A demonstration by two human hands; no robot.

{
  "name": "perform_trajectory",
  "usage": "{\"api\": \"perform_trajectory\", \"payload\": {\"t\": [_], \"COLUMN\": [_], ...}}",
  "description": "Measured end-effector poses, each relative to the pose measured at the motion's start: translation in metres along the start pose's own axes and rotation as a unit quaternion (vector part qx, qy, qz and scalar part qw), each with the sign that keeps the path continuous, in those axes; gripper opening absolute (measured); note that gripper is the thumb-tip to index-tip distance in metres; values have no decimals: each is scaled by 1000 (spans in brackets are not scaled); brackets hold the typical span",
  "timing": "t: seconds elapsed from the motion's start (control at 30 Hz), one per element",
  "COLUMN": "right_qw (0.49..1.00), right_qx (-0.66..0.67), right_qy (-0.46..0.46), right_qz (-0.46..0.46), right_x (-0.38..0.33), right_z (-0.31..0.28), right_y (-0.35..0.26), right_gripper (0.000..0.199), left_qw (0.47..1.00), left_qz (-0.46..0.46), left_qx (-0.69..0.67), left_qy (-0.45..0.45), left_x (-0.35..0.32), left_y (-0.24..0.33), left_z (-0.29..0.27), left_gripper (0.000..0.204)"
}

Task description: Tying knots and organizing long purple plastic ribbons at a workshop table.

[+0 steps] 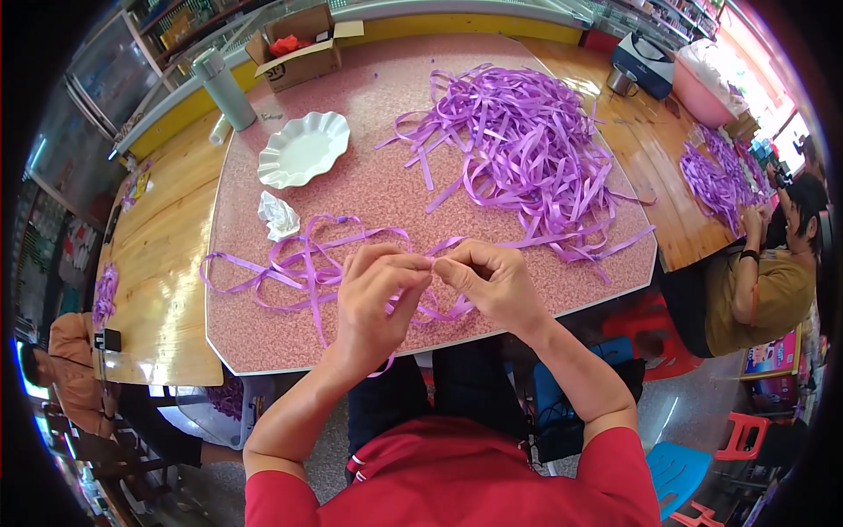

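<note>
Head camera looks down past a red shirt to two bare hands above the near edge of a pink speckled tabletop. The left hand and the right hand meet at the fingertips, each with thumb and finger pressed together on a small bit of purple ribbon; the pinched bit itself is mostly hidden. Loose loops of ribbon lie under and around the hands and spread toward the left edge. Just beyond these loops, near the left edge, sits a crumpled white wrapper. A white bowl with a wavy rim stands farther back on that side. Toward the right edge rises a big heap of purple ribbon, its strands trailing to the near right corner. By the far left corner stands a pale green flask, and an open cardboard box with something red inside sits beside it at the far edge. Past the right edge, a co-worker sits by more purple ribbon on a wooden table.
</note>
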State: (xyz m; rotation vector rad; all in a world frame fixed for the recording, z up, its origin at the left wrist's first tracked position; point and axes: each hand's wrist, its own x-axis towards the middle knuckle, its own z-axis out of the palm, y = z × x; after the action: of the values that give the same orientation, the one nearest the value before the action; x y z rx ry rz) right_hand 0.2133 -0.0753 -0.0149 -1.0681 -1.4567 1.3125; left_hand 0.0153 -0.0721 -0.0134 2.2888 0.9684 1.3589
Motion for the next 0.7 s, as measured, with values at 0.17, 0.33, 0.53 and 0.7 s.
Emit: {"api": "perform_trajectory", "payload": {"t": [0.17,0.33,0.53,0.7], "right_qw": [999,998,990,926], "right_qx": [44,55,40,-166], "right_qy": [12,38,58,59], "right_qz": [0,-13,-122,-333], "right_x": [5,-1,-3,7], "right_z": [2,12,15,7], "right_y": [2,-1,1,-3], "right_gripper": [17,12,7,14], "left_qw": [981,998,821,695], "left_qz": [105,-47,-309,-363], "left_qx": [159,-27,-480,-620], "left_qy": [-26,22,9,-13], "left_x": [4,-3,-7,-3], "left_y": [6,8,5,-1], "left_z": [0,3,7,4], "left_gripper": [18,14,11,14]}}
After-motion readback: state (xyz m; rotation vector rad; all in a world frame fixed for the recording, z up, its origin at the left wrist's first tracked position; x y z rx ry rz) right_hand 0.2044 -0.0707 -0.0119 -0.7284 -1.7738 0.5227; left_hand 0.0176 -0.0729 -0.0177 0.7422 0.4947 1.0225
